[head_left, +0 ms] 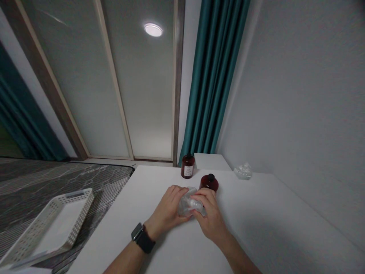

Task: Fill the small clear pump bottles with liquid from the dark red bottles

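A clear plastic bottle with a white cap (190, 206) lies tilted between both hands over the white table (256, 213). My left hand (168, 207), with a black watch on the wrist, wraps round the bottle's body. My right hand (209, 213) has its fingers closed on the white cap end. Just behind the hands stands a dark red bottle with a black cap (209, 182). A second dark red bottle with a label (188, 166) stands farther back.
A crumpled clear wrapper or small glass thing (243, 171) sits at the back right near the wall. A white perforated basket (48, 228) lies on the dark marbled surface at the left. Teal curtains (213, 83) hang behind, and a low white block (211, 161) stands at the table's far end.
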`<control>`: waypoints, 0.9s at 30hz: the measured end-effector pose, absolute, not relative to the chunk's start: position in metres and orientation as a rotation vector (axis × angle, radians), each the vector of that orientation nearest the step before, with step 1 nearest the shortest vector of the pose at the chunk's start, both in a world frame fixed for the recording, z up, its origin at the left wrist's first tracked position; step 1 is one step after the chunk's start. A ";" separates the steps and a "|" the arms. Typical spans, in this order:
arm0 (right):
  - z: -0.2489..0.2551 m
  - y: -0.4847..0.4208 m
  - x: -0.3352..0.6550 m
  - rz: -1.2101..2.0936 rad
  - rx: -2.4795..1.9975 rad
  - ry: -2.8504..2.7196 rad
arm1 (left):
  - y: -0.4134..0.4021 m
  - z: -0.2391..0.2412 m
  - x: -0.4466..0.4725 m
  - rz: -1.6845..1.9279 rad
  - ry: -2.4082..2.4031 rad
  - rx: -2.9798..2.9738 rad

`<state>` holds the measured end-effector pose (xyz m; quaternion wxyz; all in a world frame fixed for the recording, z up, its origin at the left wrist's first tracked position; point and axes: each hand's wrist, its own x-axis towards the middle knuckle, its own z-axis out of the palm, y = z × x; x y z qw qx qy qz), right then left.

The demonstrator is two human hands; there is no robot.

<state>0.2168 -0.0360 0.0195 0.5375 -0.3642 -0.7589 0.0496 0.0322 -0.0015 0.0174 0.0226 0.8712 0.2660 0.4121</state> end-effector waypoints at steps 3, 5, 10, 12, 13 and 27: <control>0.019 -0.038 0.216 0.123 -0.920 -1.774 | -0.003 0.018 0.032 1.288 0.802 2.679; 0.016 -0.038 0.215 0.097 -0.946 -1.714 | -0.004 0.018 0.034 1.319 0.767 2.677; 0.015 -0.039 0.211 0.073 -0.943 -1.661 | -0.007 0.018 0.039 1.333 0.737 2.672; 0.017 -0.040 0.210 0.079 -0.933 -1.670 | -0.006 0.019 0.039 1.330 0.760 2.662; 0.019 -0.040 0.210 0.082 -0.916 -1.683 | -0.006 0.019 0.039 1.329 0.775 2.653; 0.021 -0.041 0.208 0.040 -0.877 -1.681 | -0.004 0.013 0.040 1.503 0.877 2.721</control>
